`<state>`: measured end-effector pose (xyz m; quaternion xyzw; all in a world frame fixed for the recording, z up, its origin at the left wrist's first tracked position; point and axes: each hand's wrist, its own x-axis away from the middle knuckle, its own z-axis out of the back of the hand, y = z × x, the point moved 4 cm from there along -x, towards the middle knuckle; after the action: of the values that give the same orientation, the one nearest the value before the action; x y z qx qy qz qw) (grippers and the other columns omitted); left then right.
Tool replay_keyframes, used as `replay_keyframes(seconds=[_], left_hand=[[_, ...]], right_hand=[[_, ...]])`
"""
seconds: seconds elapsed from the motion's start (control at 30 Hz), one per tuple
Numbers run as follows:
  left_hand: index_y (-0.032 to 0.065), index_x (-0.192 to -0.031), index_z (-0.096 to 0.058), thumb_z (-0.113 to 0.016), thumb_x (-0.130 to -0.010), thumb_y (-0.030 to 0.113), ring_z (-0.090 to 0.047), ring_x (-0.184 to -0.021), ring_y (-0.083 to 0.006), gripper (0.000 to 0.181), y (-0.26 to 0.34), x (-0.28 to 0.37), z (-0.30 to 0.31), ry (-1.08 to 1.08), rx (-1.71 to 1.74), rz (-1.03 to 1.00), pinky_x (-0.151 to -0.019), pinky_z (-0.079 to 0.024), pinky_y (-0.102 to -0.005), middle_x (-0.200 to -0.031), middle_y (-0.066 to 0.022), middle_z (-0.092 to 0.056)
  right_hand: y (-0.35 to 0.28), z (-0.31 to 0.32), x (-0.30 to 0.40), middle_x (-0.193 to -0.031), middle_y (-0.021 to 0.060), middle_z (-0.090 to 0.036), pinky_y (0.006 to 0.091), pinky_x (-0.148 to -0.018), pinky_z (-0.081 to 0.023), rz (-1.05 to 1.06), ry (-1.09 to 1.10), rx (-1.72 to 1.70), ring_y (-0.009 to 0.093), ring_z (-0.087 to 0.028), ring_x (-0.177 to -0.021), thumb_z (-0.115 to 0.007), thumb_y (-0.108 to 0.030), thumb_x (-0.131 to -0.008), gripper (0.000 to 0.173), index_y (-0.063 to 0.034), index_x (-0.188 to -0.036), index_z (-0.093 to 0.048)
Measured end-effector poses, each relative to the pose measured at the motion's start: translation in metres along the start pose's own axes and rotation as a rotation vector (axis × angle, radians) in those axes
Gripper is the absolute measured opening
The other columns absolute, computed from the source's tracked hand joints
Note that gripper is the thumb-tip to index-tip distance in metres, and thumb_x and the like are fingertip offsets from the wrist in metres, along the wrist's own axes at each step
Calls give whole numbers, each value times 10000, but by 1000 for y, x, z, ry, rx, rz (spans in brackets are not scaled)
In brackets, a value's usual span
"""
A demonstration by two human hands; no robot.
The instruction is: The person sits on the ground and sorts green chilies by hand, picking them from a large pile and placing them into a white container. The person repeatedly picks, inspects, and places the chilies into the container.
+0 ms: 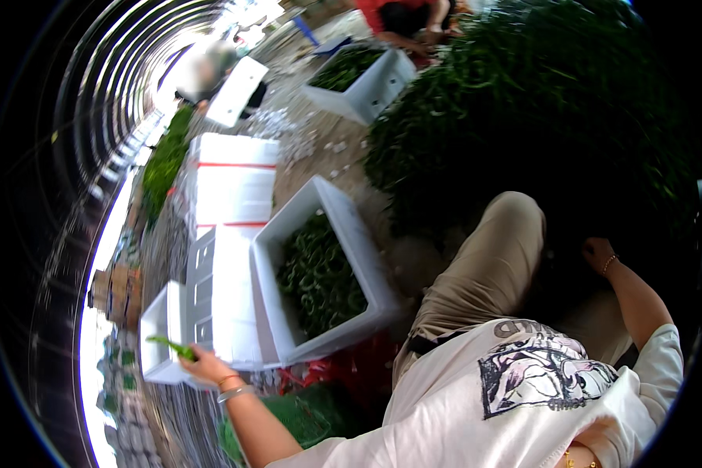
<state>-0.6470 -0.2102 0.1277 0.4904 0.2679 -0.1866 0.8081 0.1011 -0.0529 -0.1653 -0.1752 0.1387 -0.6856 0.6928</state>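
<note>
My left hand (202,365), out to the side, grips a long green pepper (172,346) whose tip points away from me. Behind it stands a small open white foam box (162,327). A larger white foam box (389,304), tilted in the view, holds many green peppers (322,275) and lies between that hand and my leg. My right hand (599,255) hangs low in deep shadow beside my knee, its fingers curled. Whether it holds anything is too dark to see. A large heap of green peppers (503,105) rises beyond my knees.
White foam boxes (237,193) with red tape stand stacked. Another box (386,82) of peppers is near a person in red (374,17). Farther off, a person handles a white foam box (237,90). A green mesh bag (304,418) and cardboard boxes (117,292) lie about.
</note>
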Motion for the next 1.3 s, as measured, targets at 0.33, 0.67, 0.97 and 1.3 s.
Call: replay_keyframes(seconds=[0.33,0.67,0.97,1.3], left_hand=[[-9,-1054,-446,-465,-758,220,-526,-843,-334,375,-177,26,184,588,-348,399,-691,-438,-409,-950,-199,-525],[81,-1178,-375,-437,-819,178,-514,-922,-268,376,-212,37,179,62,-884,329,-742,-445,-352,-1054,-129,-509],[-13,-1013,-476,-439,-820,249,-538,-851,-199,328,-317,-10,114,-346,-888,246,-675,-440,-309,-956,-120,-539],[-39,-1135,-325,-380,-829,277,-376,-1061,-300,443,-210,43,194,-244,-1004,626,-887,-315,-420,-1179,-169,-349]], right_hand=[[73,-70,-50,-811,174,-575,364,-693,-456,-93,-402,327,302,-557,-772,-539,-183,-668,178,-51,-768,-606],[63,-51,-25,-830,154,-584,356,-695,-459,-165,-466,228,276,-566,-782,-593,-183,-621,222,-51,-798,-610],[61,-59,-19,-827,158,-584,371,-686,-457,-106,-522,236,293,-565,-767,-551,-203,-644,223,-52,-797,-609],[54,-46,-17,-825,155,-584,362,-699,-448,-121,-553,303,288,-558,-781,-536,-184,-658,208,-48,-797,-610]])
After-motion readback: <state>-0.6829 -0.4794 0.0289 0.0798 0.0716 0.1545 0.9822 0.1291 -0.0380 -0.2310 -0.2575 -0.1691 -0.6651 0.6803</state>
